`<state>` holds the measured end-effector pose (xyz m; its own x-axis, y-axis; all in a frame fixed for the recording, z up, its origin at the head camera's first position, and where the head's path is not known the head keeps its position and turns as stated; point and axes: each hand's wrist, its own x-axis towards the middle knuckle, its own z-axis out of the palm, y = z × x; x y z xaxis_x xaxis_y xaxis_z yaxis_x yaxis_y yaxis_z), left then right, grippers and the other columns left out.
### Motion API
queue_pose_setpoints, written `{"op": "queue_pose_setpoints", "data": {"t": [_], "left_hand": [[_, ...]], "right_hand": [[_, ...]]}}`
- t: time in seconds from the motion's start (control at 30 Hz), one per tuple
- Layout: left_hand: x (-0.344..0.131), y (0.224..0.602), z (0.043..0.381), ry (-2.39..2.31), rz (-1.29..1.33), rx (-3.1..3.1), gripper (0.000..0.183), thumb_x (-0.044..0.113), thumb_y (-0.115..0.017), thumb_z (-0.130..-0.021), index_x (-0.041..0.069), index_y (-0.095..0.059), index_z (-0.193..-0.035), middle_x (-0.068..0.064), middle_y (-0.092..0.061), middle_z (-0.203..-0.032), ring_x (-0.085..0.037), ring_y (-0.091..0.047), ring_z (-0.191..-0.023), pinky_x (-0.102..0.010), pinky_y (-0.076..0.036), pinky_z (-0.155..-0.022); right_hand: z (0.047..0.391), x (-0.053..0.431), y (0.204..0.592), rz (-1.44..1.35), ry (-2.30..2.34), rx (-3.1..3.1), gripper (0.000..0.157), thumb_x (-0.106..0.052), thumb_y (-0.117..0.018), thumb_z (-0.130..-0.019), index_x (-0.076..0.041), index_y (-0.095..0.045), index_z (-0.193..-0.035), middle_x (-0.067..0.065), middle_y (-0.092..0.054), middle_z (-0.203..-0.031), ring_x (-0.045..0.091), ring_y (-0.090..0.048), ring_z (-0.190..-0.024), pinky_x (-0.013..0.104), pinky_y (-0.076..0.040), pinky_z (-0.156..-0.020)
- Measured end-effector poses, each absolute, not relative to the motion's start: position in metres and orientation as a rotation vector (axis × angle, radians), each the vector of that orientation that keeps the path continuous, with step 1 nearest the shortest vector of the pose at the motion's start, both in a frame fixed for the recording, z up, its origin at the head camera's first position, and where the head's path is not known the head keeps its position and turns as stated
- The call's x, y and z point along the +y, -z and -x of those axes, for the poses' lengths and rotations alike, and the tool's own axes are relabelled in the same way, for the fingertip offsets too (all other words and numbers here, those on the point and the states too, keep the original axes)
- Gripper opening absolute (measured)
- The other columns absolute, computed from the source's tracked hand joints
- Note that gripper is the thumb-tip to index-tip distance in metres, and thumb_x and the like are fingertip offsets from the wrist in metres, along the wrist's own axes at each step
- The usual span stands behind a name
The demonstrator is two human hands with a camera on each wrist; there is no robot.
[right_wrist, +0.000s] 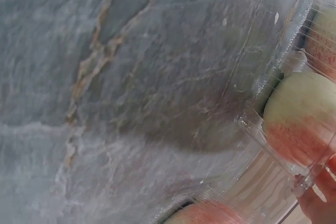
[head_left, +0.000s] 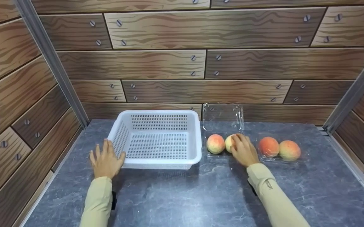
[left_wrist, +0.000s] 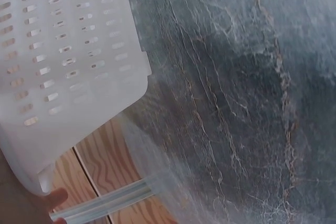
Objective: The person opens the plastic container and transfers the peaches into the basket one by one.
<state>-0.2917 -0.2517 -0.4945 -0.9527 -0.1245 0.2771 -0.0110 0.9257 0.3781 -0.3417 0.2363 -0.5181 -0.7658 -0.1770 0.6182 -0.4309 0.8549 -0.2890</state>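
At the left side of the white perforated basket [head_left: 156, 162], my left hand [head_left: 106, 160] spreads its fingers, with the thumb near the front left corner. My right hand [head_left: 244, 149] is over the right peach [head_left: 229, 143] of the pair in the left clear plastic container [head_left: 223, 118], fingers bent over its top and right side. A second peach [head_left: 215, 144] sits just left of it. In the right wrist view the fingers [right_wrist: 317, 200] show at the container's edge beside the gripped peach [right_wrist: 299, 114]; most of the hand is out of frame.
To the right, another clear container [head_left: 284, 160] holds a redder peach [head_left: 268, 147] and a paler peach [head_left: 289, 150]. The left container's lid stands raised toward the back wall [head_left: 156, 91]. Everything rests on a dark marbled tabletop [head_left: 166, 201] between wood-patterned side walls.
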Motion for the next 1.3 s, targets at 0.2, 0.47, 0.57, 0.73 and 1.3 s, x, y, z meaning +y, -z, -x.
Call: {"op": "queue_pose_setpoints", "data": {"t": [0.2, 0.47, 0.57, 0.73, 1.3], "left_hand": [[-0.252, 0.495, 0.292, 0.536, -0.102, -2.762, 0.076, 0.038, -0.058, -0.096, -0.013, -0.037, -0.148, -0.03, -0.033, -0.157, -0.056, -0.025, -0.141, -0.071, -0.007, -0.114], [-0.249, 0.496, 0.293, 0.552, -0.113, -2.771, 0.076, 0.038, -0.058, -0.096, -0.012, -0.037, -0.149, -0.028, -0.032, -0.158, -0.057, -0.026, -0.141, -0.071, -0.005, -0.114], [-0.249, 0.496, 0.293, 0.555, -0.114, -2.775, 0.076, 0.037, -0.058, -0.096, -0.011, -0.037, -0.149, -0.028, -0.032, -0.158, -0.057, -0.027, -0.141, -0.071, -0.006, -0.114], [-0.249, 0.494, 0.291, 0.559, -0.12, -2.786, 0.076, 0.037, -0.058, -0.096, -0.011, -0.036, -0.15, -0.028, -0.031, -0.158, -0.057, -0.026, -0.141, -0.072, -0.007, -0.113], [-0.253, 0.497, 0.292, 0.572, -0.126, -2.788, 0.077, 0.038, -0.058, -0.096, -0.012, -0.034, -0.151, -0.028, -0.029, -0.159, -0.057, -0.027, -0.14, -0.073, -0.007, -0.113]], "right_hand": [[0.346, 0.236, 0.507, -0.487, -0.471, -2.566, 0.037, -0.002, -0.072, -0.078, 0.008, -0.066, -0.112, 0.034, -0.059, -0.12, 0.052, -0.057, -0.108, 0.063, -0.051, -0.087], [0.349, 0.239, 0.506, -0.494, -0.436, -2.625, 0.045, -0.004, -0.079, -0.073, 0.005, -0.065, -0.114, 0.029, -0.06, -0.116, 0.05, -0.056, -0.106, 0.064, -0.052, -0.084], [0.349, 0.239, 0.509, -0.498, -0.425, -2.609, 0.047, -0.001, -0.08, -0.069, 0.004, -0.064, -0.114, 0.028, -0.06, -0.115, 0.05, -0.056, -0.105, 0.064, -0.053, -0.08], [0.352, 0.237, 0.513, -0.483, -0.392, -2.619, 0.051, 0.007, -0.078, -0.066, 0.002, -0.064, -0.115, 0.027, -0.06, -0.114, 0.052, -0.058, -0.097, 0.065, -0.055, -0.072], [0.362, 0.229, 0.507, -0.468, -0.28, -2.713, 0.046, 0.001, -0.079, -0.069, 0.002, -0.066, -0.113, 0.028, -0.058, -0.105, 0.054, -0.061, -0.081, 0.063, -0.056, -0.069]]}}
